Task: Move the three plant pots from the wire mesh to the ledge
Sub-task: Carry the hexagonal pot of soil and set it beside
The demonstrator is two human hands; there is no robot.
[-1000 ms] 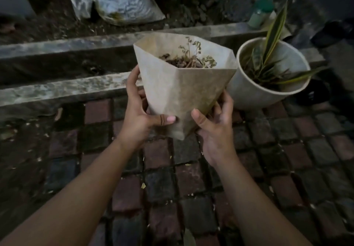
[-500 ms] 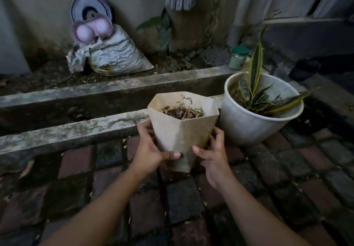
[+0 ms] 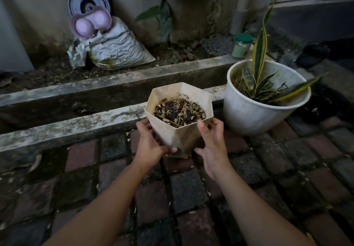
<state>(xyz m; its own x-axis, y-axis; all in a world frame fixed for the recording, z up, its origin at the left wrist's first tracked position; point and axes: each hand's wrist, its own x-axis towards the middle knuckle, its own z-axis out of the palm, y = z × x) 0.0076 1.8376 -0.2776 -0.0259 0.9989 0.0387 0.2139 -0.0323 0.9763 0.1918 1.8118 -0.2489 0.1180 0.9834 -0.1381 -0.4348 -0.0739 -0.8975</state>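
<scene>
A beige faceted pot with soil and a dried-up plant sits low over the brick paving, its base at the bricks, right in front of the concrete ledge. My left hand grips its left side, thumb under the front. My right hand holds its right side, thumb near the rim. A round white pot with a striped snake plant stands on the bricks just to the right. No wire mesh is in view.
Behind the ledge runs a dark gutter, then a second concrete curb and a soil bed. A crumpled white sack leans at the wall. A green-lidded jar stands on the curb at right.
Both hands have lowered the beige pot from chest height down to the bricks by the ledge; the view tilted up, so the wall and sack came into sight.
</scene>
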